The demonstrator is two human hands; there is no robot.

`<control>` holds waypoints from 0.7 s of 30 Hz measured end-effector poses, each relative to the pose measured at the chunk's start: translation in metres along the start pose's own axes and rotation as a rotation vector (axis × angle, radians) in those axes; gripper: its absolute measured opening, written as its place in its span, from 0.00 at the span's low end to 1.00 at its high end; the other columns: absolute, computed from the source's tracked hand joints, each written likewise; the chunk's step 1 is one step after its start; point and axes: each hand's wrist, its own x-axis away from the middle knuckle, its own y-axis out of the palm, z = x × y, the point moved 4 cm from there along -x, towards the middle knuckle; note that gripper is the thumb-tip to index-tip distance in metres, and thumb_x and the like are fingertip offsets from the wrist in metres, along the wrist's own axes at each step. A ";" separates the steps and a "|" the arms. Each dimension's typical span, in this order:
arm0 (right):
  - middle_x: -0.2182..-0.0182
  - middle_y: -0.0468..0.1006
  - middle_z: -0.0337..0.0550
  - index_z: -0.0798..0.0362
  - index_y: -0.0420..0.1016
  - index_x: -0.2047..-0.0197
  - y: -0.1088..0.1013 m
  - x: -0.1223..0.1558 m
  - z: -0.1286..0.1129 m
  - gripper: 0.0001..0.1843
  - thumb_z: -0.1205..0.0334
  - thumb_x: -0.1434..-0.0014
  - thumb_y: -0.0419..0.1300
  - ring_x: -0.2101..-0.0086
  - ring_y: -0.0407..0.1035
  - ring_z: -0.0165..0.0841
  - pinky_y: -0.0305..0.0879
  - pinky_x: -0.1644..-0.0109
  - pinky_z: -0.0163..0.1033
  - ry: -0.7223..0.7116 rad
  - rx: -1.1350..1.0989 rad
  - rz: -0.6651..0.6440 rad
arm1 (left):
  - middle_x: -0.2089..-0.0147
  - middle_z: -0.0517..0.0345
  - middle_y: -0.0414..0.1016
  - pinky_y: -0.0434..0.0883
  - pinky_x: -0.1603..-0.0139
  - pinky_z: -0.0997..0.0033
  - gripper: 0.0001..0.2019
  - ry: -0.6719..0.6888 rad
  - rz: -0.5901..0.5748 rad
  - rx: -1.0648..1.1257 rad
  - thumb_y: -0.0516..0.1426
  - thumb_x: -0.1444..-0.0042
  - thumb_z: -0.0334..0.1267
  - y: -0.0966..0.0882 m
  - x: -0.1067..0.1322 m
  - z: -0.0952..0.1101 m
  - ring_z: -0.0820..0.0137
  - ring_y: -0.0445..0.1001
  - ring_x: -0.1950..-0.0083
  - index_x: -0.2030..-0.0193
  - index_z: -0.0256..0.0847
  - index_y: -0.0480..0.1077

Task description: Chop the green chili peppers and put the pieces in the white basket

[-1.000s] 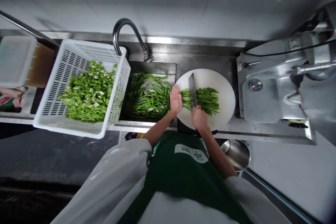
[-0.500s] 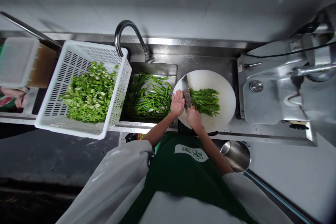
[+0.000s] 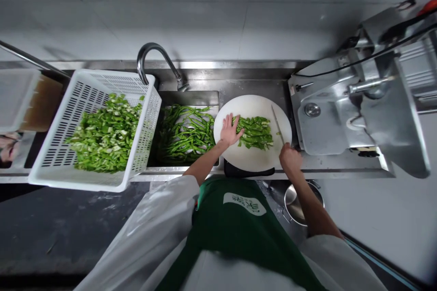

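On the round white cutting board point(image 3: 246, 161) lies a flattened bundle of green peppers point(image 3: 256, 132). My left hand point(image 3: 230, 131) rests at the bundle's left end, fingers spread, its fingertips touching the board and the peppers' edge. My right hand point(image 3: 290, 159) is closed around the handle of a knife point(image 3: 278, 125) at the board's right side. Its blade stands nearly edge-on, just right of the peppers and apart from most of them. A small green bit shows beside the blade.
Whole green peppers point(image 3: 191, 132) lie in the sink basin left of the board, under a curved faucet point(image 3: 159, 47). Further left, a white plastic basket point(image 3: 97, 182) holds chopped peppers. A metal slicing machine point(image 3: 324, 132) stands right; a steel pot point(image 3: 290, 200) sits below the counter edge.
My right hand has carried the knife from the peppers' left end to their right side. My left hand has left the blade and spread its fingers at the bundle. The view has shifted slightly.
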 end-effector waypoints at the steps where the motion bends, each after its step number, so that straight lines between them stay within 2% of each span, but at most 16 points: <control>1: 0.62 0.83 0.65 0.64 0.73 0.40 0.006 0.001 -0.002 0.22 0.67 0.28 0.44 0.58 0.82 0.50 0.72 0.52 0.49 -0.005 -0.008 -0.007 | 0.17 0.40 0.41 0.43 0.19 0.38 0.40 -0.026 0.023 0.025 0.47 0.30 0.63 0.006 -0.003 0.007 0.44 0.38 0.17 0.21 0.36 0.54; 5: 0.58 0.82 0.66 0.63 0.72 0.38 0.021 0.016 -0.029 0.23 0.67 0.28 0.44 0.57 0.82 0.49 0.73 0.51 0.48 -0.066 -0.065 -0.042 | 0.18 0.37 0.43 0.42 0.19 0.37 0.40 -0.085 0.077 0.109 0.46 0.29 0.62 0.028 -0.010 0.032 0.43 0.39 0.17 0.22 0.34 0.55; 7: 0.57 0.82 0.64 0.61 0.73 0.39 0.021 0.020 -0.039 0.22 0.66 0.26 0.44 0.57 0.82 0.47 0.72 0.50 0.47 -0.086 -0.101 -0.060 | 0.18 0.35 0.43 0.43 0.19 0.38 0.40 -0.066 0.063 0.149 0.46 0.29 0.62 0.033 -0.008 0.039 0.44 0.40 0.17 0.22 0.33 0.55; 9: 0.58 0.83 0.63 0.60 0.74 0.42 0.020 0.016 -0.038 0.21 0.63 0.25 0.44 0.57 0.81 0.46 0.71 0.51 0.46 -0.094 -0.147 -0.061 | 0.18 0.36 0.41 0.44 0.19 0.40 0.41 -0.009 0.036 0.186 0.46 0.29 0.64 0.031 0.002 0.040 0.45 0.39 0.17 0.21 0.35 0.53; 11: 0.60 0.83 0.63 0.60 0.75 0.46 0.021 0.006 -0.021 0.19 0.61 0.25 0.46 0.60 0.81 0.45 0.71 0.53 0.44 -0.078 -0.227 -0.033 | 0.17 0.37 0.35 0.45 0.20 0.38 0.46 0.070 -0.003 0.196 0.50 0.33 0.68 0.025 0.020 0.036 0.43 0.36 0.17 0.19 0.38 0.50; 13: 0.65 0.83 0.59 0.58 0.76 0.53 0.030 -0.006 0.010 0.18 0.55 0.26 0.49 0.65 0.79 0.41 0.70 0.58 0.41 -0.040 -0.402 -0.009 | 0.16 0.37 0.30 0.45 0.21 0.34 0.55 0.154 -0.060 0.159 0.57 0.42 0.74 0.019 0.040 0.031 0.37 0.31 0.17 0.19 0.40 0.48; 16: 0.78 0.76 0.44 0.52 0.70 0.66 0.061 -0.016 0.064 0.25 0.37 0.33 0.55 0.78 0.71 0.34 0.68 0.71 0.37 0.038 -0.884 -0.080 | 0.16 0.40 0.29 0.43 0.23 0.27 0.61 0.227 -0.134 0.066 0.64 0.53 0.76 0.018 0.059 0.029 0.28 0.26 0.19 0.20 0.43 0.54; 18: 0.83 0.71 0.37 0.48 0.64 0.71 0.086 -0.012 0.091 0.30 0.28 0.46 0.63 0.83 0.64 0.31 0.63 0.78 0.36 0.095 -1.140 -0.137 | 0.16 0.41 0.30 0.42 0.23 0.26 0.59 0.181 -0.106 0.033 0.64 0.52 0.76 0.021 0.058 0.033 0.28 0.27 0.19 0.21 0.44 0.56; 21: 0.86 0.68 0.34 0.47 0.61 0.73 0.112 0.001 0.103 0.34 0.26 0.56 0.68 0.85 0.63 0.30 0.61 0.80 0.36 0.129 -1.255 -0.186 | 0.16 0.42 0.32 0.45 0.22 0.30 0.56 0.042 0.027 0.042 0.62 0.47 0.74 0.029 0.045 0.044 0.32 0.31 0.18 0.20 0.43 0.55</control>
